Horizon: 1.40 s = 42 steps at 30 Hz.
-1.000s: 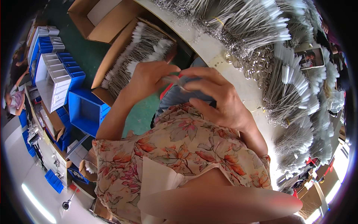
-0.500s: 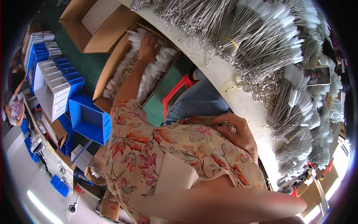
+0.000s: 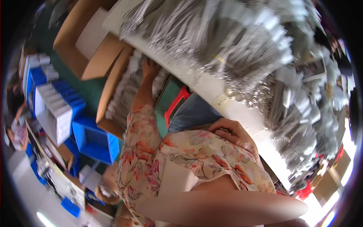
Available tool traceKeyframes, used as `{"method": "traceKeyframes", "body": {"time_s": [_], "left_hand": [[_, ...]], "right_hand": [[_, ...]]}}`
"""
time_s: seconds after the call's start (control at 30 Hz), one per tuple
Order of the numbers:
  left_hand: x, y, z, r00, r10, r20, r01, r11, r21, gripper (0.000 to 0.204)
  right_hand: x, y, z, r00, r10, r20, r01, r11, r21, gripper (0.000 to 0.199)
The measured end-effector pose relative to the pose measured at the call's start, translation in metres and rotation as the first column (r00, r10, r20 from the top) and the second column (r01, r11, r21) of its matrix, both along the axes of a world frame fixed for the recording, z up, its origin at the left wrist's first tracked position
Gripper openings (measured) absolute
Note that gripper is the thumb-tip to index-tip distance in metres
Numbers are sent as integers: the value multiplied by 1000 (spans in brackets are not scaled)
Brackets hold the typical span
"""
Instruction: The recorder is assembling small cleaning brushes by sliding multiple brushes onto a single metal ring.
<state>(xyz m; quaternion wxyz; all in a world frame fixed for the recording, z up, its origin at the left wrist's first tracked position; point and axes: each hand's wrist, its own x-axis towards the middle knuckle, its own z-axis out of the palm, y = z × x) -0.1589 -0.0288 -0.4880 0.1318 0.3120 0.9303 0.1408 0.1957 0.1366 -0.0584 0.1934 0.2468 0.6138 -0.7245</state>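
My left hand [image 3: 150, 68] reaches far out and down into an open cardboard box [image 3: 107, 94] of white and silver bundled pieces [image 3: 126, 89]. Its fingers lie spread on top of the bundles, and motion blur hides any grip. My right hand [image 3: 232, 133] rests with curled fingers on the hem of my floral shirt [image 3: 189, 159], over my lap in blue trousers [image 3: 193, 113]. What sits inside those curled fingers is hidden. A long white table [image 3: 211, 94] runs just beyond the right hand.
Heaps of silver and white bundles [image 3: 234, 41] cover the table. A second cardboard box [image 3: 85, 41] stands further left. Blue bins [image 3: 92, 140] and a white tray of small boxes [image 3: 53, 113] sit on the green floor. A red stool [image 3: 177, 102] is under me.
Both hands were together in front of me a second ago. My left arm then stretched out into the box and the right hand dropped to my lap. The view has swung.
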Motion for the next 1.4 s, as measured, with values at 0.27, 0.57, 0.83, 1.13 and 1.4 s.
{"method": "traceKeyframes", "body": {"time_s": [0.27, 0.57, 0.83, 1.13, 1.4], "left_hand": [[-28, -131, 159, 835, 551, 11, -435, 646, 627, 23], [53, 215, 504, 950, -285, -129, 258, 480, 838, 24], [25, 408, 447, 912, -410, 6, 385, 861, 331, 26], [33, 390, 452, 843, -273, 464, 0, 862, 506, 17], [16, 379, 470, 934, -165, 316, -145, 635, 759, 16]], "right_hand": [[55, 51, 14, 920, 40, -389, -36, 999, 18, 21], [153, 149, 76, 831, -28, -556, 358, 791, 496, 19], [188, 288, 101, 842, -329, -428, 528, 339, 778, 17], [136, 429, 26, 760, -521, -387, 613, 378, 694, 19], [104, 438, 10, 716, -631, -298, 495, 158, 854, 23]]}}
